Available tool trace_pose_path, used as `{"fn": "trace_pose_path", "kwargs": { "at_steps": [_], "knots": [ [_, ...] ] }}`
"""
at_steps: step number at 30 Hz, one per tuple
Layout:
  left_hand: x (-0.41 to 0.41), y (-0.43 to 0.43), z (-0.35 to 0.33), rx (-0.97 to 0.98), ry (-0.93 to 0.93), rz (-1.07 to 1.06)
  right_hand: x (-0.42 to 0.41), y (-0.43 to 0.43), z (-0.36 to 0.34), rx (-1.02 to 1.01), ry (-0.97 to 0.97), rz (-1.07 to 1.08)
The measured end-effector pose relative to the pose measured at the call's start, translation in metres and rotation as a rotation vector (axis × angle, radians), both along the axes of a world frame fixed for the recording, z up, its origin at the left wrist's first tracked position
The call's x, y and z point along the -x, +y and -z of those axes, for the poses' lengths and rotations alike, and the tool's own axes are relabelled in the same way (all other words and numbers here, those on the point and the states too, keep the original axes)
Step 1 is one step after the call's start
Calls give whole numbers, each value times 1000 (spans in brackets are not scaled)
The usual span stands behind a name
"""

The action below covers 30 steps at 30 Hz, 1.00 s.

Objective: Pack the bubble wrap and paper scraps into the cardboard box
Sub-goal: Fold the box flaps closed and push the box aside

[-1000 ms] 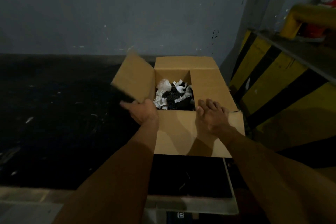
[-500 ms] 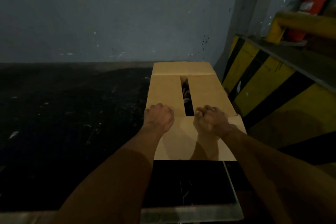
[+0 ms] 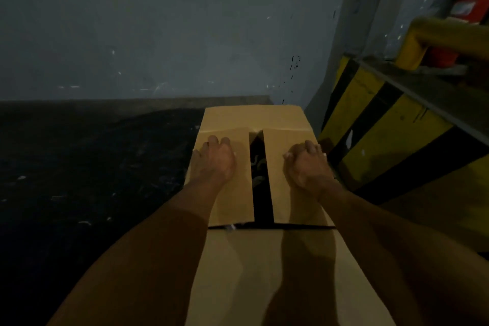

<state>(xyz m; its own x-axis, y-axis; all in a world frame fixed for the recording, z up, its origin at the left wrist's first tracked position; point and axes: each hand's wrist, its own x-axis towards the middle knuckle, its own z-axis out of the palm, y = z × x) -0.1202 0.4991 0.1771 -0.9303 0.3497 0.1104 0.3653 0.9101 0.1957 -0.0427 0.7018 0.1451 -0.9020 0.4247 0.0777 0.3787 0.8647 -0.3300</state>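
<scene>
Floor (image 3: 79, 167): left of the box, dark and speckled with pale flecks; too dim to make out more.
Left hand (image 3: 215, 160): flat on the box's left top flap, palm down, fingers spread and pointing away, gripping nothing. Thumb side partly in shadow.
Left flap (image 3: 232, 198): folded down, lying level under that hand.
Box (image 3: 254, 119): the landmark, brown cardboard, dead centre against the grey wall (image 3: 158, 21). Its near side runs off the bottom edge, half covered by both forearms and their shadows.
Gap (image 3: 260, 188): narrow dark slot between the two flaps, running front to back along the box's top.
Scraps (image 3: 256, 164): inside the box, only a few pale curls showing through the gap; bubble wrap and paper can't be told apart down there.
Right flap (image 3: 277, 145): folded down, level with the left one, not meeting it.
Right hand (image 3: 307, 164): resting on the right flap by the box's right edge, fingers loosely curled, knuckles up; nothing seen in its grasp, fingertips hidden.
Barrier (image 3: 383, 127): right of the box, yellow with black stripes, cut off by the frame edge.
Extinguisher (image 3: 468, 8): red, far upper right of the box, blurred and partly behind a yellow rail (image 3: 436, 32).
</scene>
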Motion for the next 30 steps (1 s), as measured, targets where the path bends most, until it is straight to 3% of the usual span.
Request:
{"fn": "trace_pose_path", "kwargs": {
  "at_steps": [5,11,16,19,23,28,30],
  "knots": [
    [65,22,4,-124,-123,-93,55,28,-8,130,-38,154],
    [107,30,-10,-222,-486,-311,98,41,-13,300,-46,279],
    [108,23,6,-366,-461,-362,108,51,-11,433,46,402],
    [113,19,11,-560,-428,-392,110,57,-11,546,121,460],
    [117,10,17,-851,-332,-402,102,60,-17,695,367,537],
    [106,1,2,-1418,-488,-440,81,57,-32,1346,698,477],
    [95,1,-7,-1608,-516,-370,73,57,-35,1408,728,409]
  ]
}}
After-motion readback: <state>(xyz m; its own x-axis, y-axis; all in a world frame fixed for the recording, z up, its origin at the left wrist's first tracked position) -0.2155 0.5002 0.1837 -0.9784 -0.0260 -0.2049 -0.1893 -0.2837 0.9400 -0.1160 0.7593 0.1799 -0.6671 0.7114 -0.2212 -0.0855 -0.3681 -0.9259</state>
